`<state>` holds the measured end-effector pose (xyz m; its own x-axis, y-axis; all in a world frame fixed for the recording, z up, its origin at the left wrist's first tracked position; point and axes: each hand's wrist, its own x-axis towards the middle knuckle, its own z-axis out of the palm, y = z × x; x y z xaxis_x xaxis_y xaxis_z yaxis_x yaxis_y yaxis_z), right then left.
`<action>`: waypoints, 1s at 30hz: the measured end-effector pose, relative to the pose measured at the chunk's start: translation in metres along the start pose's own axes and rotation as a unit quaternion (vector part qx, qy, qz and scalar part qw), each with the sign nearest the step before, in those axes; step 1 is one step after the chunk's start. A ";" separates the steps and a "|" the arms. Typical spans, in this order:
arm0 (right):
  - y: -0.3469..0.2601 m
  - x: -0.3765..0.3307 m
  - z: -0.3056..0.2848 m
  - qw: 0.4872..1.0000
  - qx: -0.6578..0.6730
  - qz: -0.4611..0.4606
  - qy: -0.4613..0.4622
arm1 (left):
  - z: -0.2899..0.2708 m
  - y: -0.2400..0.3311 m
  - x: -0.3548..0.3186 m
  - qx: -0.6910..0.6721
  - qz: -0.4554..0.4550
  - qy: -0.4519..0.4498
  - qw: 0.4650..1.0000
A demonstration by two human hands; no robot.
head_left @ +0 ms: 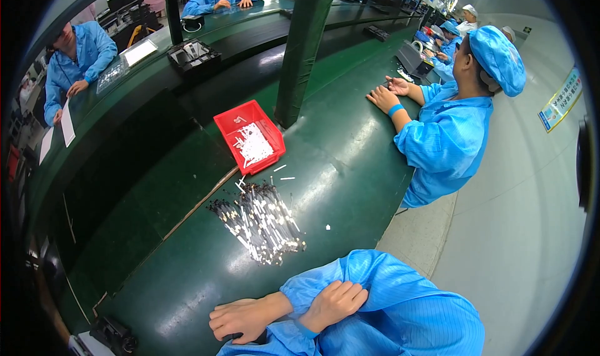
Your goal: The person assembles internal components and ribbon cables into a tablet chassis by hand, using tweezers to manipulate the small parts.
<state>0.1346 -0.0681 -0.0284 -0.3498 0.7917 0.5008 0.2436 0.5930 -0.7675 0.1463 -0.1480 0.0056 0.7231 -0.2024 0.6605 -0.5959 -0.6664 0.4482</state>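
Observation:
My forearms cross at the table's near edge. My left hand (336, 303) is closed on the blue sleeve (359, 270) of my right arm, its fingers bunched against the cloth. My right hand (242, 318) reaches out to the left, back upward, with loosely bent fingers and a dark gap by the thumb; I see nothing held in it. Beyond my hands lies a spread bundle of thin black cables (259, 221) with white sleeves or tags and small pale ends. A red bin (275, 137) behind it contains many small white strips (253, 145).
A green post (303, 56) rises behind the bin. Loose white pieces (287, 178) and a small white bit (328, 227) lie on the green table (350, 187). A co-worker in blue (447, 118) sits at the right; others work across the line. A black tray (194, 57) stands at the far left.

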 end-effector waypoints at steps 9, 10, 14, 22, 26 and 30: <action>0.009 -0.003 0.005 0.998 -0.038 -0.023 -0.037 | 0.000 0.000 0.000 0.005 0.001 0.001 1.000; 0.009 -0.003 0.005 0.998 -0.037 -0.023 -0.037 | 0.000 0.000 0.000 0.003 0.001 0.001 1.000; 0.008 -0.003 0.005 0.998 -0.036 -0.017 -0.040 | 0.001 0.000 -0.001 0.011 0.002 -0.002 1.000; 0.013 -0.004 0.010 0.999 -0.045 -0.018 -0.024 | 0.001 -0.001 -0.003 0.009 0.000 -0.007 1.000; 0.010 -0.005 0.005 0.999 -0.040 -0.013 -0.026 | 0.003 -0.002 -0.003 0.012 0.003 -0.007 1.000; 0.010 -0.003 0.009 1.000 -0.029 -0.008 -0.006 | 0.000 -0.002 -0.002 0.010 0.000 -0.007 1.000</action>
<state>0.1298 -0.0658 -0.0418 -0.3651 0.7809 0.5068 0.2897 0.6127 -0.7353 0.1463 -0.1466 0.0032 0.7281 -0.2131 0.6515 -0.5890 -0.6807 0.4356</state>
